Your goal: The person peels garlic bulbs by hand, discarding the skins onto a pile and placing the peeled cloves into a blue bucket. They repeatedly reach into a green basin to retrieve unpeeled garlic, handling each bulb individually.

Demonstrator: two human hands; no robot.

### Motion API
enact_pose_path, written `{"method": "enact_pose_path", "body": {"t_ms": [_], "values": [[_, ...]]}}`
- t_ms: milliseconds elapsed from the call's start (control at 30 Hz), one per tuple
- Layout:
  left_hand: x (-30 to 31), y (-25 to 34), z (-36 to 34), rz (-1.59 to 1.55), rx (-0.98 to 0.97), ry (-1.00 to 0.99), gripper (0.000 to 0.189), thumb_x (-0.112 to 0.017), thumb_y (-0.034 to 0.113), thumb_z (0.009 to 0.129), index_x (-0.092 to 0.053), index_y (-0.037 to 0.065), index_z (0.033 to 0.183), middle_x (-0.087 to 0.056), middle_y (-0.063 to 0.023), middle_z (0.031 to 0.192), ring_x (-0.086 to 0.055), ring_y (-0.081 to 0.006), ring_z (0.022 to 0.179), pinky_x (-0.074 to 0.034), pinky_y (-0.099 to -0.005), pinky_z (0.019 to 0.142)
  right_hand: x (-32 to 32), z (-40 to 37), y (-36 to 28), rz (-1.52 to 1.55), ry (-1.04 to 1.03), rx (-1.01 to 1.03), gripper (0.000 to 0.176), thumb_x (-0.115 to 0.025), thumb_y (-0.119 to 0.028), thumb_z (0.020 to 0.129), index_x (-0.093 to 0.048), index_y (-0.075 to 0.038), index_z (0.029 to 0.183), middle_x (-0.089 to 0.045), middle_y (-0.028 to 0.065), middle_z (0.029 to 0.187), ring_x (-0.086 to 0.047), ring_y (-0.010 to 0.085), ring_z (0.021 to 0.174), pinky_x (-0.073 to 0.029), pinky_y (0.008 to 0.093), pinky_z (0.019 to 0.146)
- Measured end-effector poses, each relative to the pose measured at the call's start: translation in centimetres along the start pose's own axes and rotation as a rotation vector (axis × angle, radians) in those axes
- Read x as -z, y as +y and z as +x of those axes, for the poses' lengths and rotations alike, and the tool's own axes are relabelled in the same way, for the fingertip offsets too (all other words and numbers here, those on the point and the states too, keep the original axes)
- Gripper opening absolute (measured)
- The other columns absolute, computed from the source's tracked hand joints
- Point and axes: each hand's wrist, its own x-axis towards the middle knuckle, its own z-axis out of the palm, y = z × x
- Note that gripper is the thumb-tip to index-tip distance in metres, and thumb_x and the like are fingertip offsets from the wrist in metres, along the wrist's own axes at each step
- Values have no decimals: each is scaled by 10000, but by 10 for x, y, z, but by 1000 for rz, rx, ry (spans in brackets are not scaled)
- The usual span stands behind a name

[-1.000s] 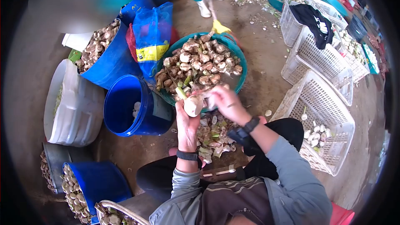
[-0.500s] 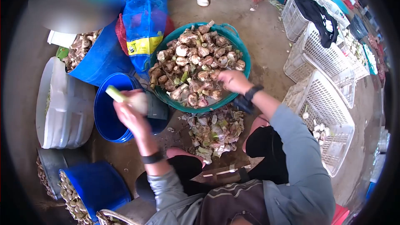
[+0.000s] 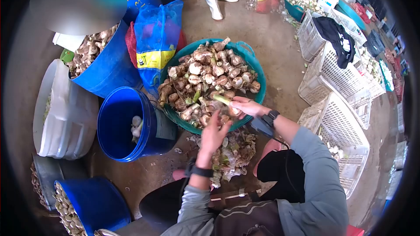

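Note:
A green tub [image 3: 262, 67] heaped with unpeeled garlic bulbs [image 3: 205, 67] stands before me. At its near rim my right hand [image 3: 249, 107] is closed around a garlic bulb [image 3: 234, 111], whose pale green stem points up to the left. Just left of that bulb is my left hand [image 3: 213, 136], empty, its fingers apart and slightly blurred. Peeled garlic [image 3: 136, 126] lies inside the blue bucket [image 3: 109, 124] to the left of the tub. Between my feet is a pile of garlic skins [image 3: 234, 155].
White plastic crates [image 3: 345, 135] line the right side. Blue barrels [image 3: 103, 72] and a white container [image 3: 65, 118] stand at left. A blue mesh bag [image 3: 157, 30] touches the tub. Ahead are a person's white boots [image 3: 214, 8] and a broom [image 3: 264, 2].
My left hand has let go of the peeled garlic, which now lies in the blue bucket, and has moved right to the tub. My right hand has picked up a bulb and drawn it nearer.

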Motion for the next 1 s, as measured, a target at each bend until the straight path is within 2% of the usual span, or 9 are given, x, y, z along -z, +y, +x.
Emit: {"method": "enact_pose_path", "body": {"t_ms": [133, 233, 500, 633, 700, 767, 900, 967, 1000], "values": [[-38, 33, -8, 30, -160, 380, 691, -682, 291, 766, -365, -51, 1275, -507, -244, 1192, -567, -353, 1008, -475, -394, 829, -31, -44, -14, 198, 55, 239, 620, -577, -307, 894, -332, 54, 1335, -523, 118, 1208, -501, 146, 1110, -399, 240, 926], [-30, 49, -28, 162, -137, 317, 683, -703, 269, 727, -395, -43, 1251, -529, -222, 1113, -566, -362, 954, -478, -406, 787, -35, -75, -28, -382, 139, 475, 302, -581, -265, 870, -594, -16, 1040, -604, 76, 910, -565, 199, 953, -445, 312, 786], [-21, 74, -72, 337, -389, 570, 634, -716, 192, 670, -472, 22, 1229, -477, -141, 873, -498, -299, 820, -433, -394, 746, -71, -138, -51, -1113, 646, 993, 144, -582, -159, 730, -547, -36, 662, -521, 90, 709, -533, 279, 714, -432, 393, 637], [1, 76, -84, -47, -365, 283, 613, -689, 175, 745, -439, 2, 1277, -484, -129, 955, -505, -257, 922, -427, -357, 839, -64, -148, -46, -710, 445, 872, 98, -597, -123, 767, -568, -58, 699, -522, 45, 688, -542, 226, 666, -429, 343, 608], [-6, 68, -80, -819, -288, -29, 617, -583, 201, 865, -299, -19, 1366, -419, -114, 1270, -442, -194, 1144, -357, -307, 967, -69, -146, -37, 277, 261, 578, 132, -531, -158, 882, -584, -55, 819, -524, -4, 703, -518, 126, 602, -424, 277, 546], [-11, 69, -81, -1054, -233, -65, 590, -508, 271, 908, -270, 13, 1381, -380, -112, 1325, -407, -193, 1194, -310, -314, 1007, -67, -151, -29, 366, 218, 521, 201, -459, -217, 950, -575, -53, 943, -516, -33, 723, -471, 38, 577, -398, 219, 489], [-17, 68, -83, -684, -351, 108, 523, -395, 335, 930, -278, 71, 1366, -403, -116, 1291, -408, -212, 1184, -296, -340, 1017, -60, -144, -27, 105, 37, 498, 235, -481, -269, 948, -554, -63, 1032, -517, -54, 740, -415, 19, 532, -349, 174, 456], [-22, 62, -76, -890, -242, 101, 509, -384, 344, 932, -291, 74, 1354, -434, -110, 1253, -445, -196, 1142, -344, -332, 980, -56, -139, -26, 212, -134, 369, 228, -505, -259, 938, -554, -65, 1047, -524, -48, 755, -421, 12, 545, -351, 177, 457], [-23, 61, -69, -1008, -145, 132, 497, -352, 362, 936, -294, 87, 1345, -509, -99, 1154, -523, -172, 992, -436, -300, 824, -59, -141, -22, 237, -135, 397, 221, -510, -245, 936, -555, -68, 1061, -528, -49, 754, -423, 11, 545, -349, 175, 458]]}}
